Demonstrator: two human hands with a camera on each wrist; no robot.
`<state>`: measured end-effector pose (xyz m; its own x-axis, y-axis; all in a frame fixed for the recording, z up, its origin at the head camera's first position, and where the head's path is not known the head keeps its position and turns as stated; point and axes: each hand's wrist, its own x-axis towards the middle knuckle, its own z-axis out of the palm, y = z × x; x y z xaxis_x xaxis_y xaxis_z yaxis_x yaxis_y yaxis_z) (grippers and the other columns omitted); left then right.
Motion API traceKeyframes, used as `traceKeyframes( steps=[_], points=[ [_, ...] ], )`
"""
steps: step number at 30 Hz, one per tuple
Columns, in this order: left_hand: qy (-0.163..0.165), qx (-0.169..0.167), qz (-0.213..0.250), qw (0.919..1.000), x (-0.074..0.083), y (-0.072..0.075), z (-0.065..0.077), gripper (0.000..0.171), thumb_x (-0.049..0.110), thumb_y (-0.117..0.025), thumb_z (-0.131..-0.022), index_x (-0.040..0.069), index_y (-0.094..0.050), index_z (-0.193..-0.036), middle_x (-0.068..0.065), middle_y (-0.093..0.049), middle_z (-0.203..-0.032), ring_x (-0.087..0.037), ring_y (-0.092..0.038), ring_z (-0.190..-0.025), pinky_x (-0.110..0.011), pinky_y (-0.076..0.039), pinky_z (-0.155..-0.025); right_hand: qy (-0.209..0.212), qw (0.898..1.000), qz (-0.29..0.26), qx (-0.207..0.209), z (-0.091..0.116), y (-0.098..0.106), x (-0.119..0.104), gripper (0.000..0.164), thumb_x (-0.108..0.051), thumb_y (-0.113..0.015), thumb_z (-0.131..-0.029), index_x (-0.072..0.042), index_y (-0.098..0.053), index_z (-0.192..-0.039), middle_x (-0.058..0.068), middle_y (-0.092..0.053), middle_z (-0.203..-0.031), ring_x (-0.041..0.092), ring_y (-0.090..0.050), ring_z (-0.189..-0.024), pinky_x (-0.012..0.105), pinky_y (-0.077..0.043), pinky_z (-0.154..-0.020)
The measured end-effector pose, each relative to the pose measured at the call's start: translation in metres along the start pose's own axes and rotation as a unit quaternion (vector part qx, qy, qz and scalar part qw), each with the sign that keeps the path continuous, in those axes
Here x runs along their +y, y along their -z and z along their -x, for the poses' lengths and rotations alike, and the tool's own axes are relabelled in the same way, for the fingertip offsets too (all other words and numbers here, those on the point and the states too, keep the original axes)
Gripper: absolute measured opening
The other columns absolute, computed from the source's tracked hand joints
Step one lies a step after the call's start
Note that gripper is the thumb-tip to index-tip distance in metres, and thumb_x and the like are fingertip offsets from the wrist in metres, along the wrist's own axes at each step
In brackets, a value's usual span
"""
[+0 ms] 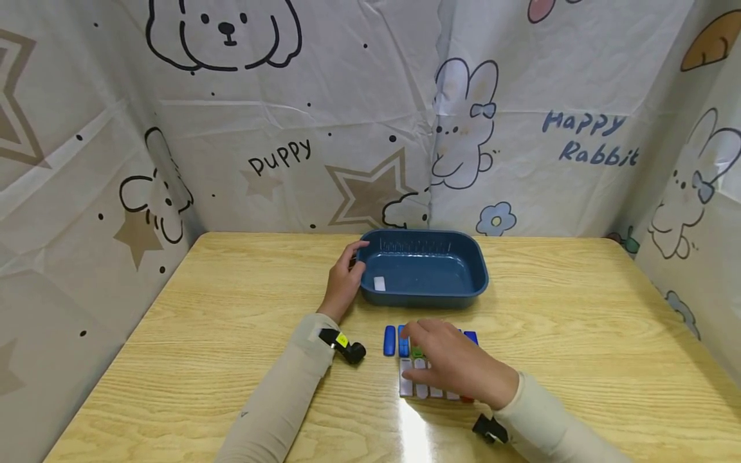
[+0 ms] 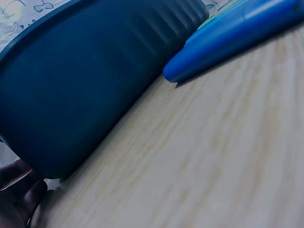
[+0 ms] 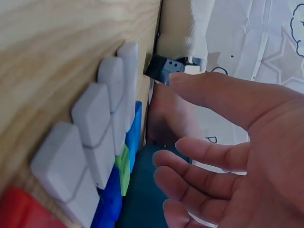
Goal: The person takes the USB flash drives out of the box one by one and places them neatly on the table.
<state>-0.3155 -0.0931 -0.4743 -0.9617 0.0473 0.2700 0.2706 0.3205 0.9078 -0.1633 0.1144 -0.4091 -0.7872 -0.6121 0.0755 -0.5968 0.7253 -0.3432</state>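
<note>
My left hand (image 1: 344,283) holds the left end of a dark blue plastic basin (image 1: 425,300), thumb and index finger at its rim. In the left wrist view its fingers (image 2: 31,199) are at the basin's lower corner. One small white piece (image 1: 379,283) lies inside the basin. My right hand (image 1: 454,360), fingers spread and nothing between them, hovers over two rows of small flat pieces. The nearer row has several white pieces (image 3: 59,161), each with a seam across, and a red one (image 3: 23,211). Blue pieces (image 1: 390,341) and a green one (image 3: 122,168) form the farther row, partly hidden by my right hand.
The basin stands at the back of the wooden table (image 1: 249,283), with the rows just in front of it. Printed cloth (image 1: 278,186) hangs behind the table and along both sides. A small black camera (image 1: 343,347) is strapped to the left wrist.
</note>
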Motion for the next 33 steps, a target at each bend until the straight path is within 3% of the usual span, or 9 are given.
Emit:
traceKeyframes(
  steps=[7, 17, 25, 33],
  points=[
    [0.001, 0.003, 0.003, 1.0000, -0.002, 0.002, 0.002, 0.043, 0.014, -0.045, -0.091, 0.025, -0.055, -0.131, 0.002, -0.049, -0.142, -0.020, -0.046, -0.126, -0.043, -0.036, -0.106, -0.009, 0.999, -0.025, 0.019, -0.009, 0.007, 0.004, 0.046, -0.037, -0.075, -0.082, -0.011, -0.060, -0.118, 0.003, -0.063, -0.105, 0.015, -0.055, -0.093, 0.037, -0.049, -0.081],
    [-0.009, 0.002, 0.009, 0.9999, -0.005, 0.000, 0.002, 0.043, 0.013, -0.046, -0.091, 0.023, -0.055, -0.132, 0.003, -0.051, -0.140, -0.020, -0.047, -0.126, -0.043, -0.039, -0.102, 0.033, 0.994, -0.016, 0.105, -0.027, 0.016, 0.015, 0.035, -0.031, -0.075, -0.083, -0.013, -0.061, -0.109, -0.002, -0.061, -0.098, 0.013, -0.055, -0.087, 0.032, -0.049, -0.076],
    [-0.011, 0.004, 0.017, 0.9998, -0.002, 0.000, 0.002, 0.042, 0.010, -0.048, -0.091, 0.022, -0.057, -0.130, 0.000, -0.053, -0.138, -0.022, -0.051, -0.120, -0.043, -0.042, -0.099, 0.018, 0.994, -0.048, 0.100, -0.051, 0.021, 0.023, 0.030, -0.026, -0.071, -0.087, -0.008, -0.063, -0.110, 0.006, -0.063, -0.097, 0.020, -0.057, -0.085, 0.033, -0.048, -0.074],
    [-0.006, 0.000, 0.010, 0.9999, -0.003, 0.002, 0.000, 0.042, 0.012, -0.048, -0.092, 0.024, -0.056, -0.131, 0.000, -0.052, -0.138, -0.022, -0.053, -0.117, -0.042, -0.043, -0.097, 0.008, 0.994, -0.047, 0.093, -0.069, 0.025, 0.027, 0.024, -0.026, -0.069, -0.088, -0.010, -0.065, -0.106, -0.002, -0.060, -0.086, 0.015, -0.056, -0.076, 0.029, -0.046, -0.067]
  ],
)
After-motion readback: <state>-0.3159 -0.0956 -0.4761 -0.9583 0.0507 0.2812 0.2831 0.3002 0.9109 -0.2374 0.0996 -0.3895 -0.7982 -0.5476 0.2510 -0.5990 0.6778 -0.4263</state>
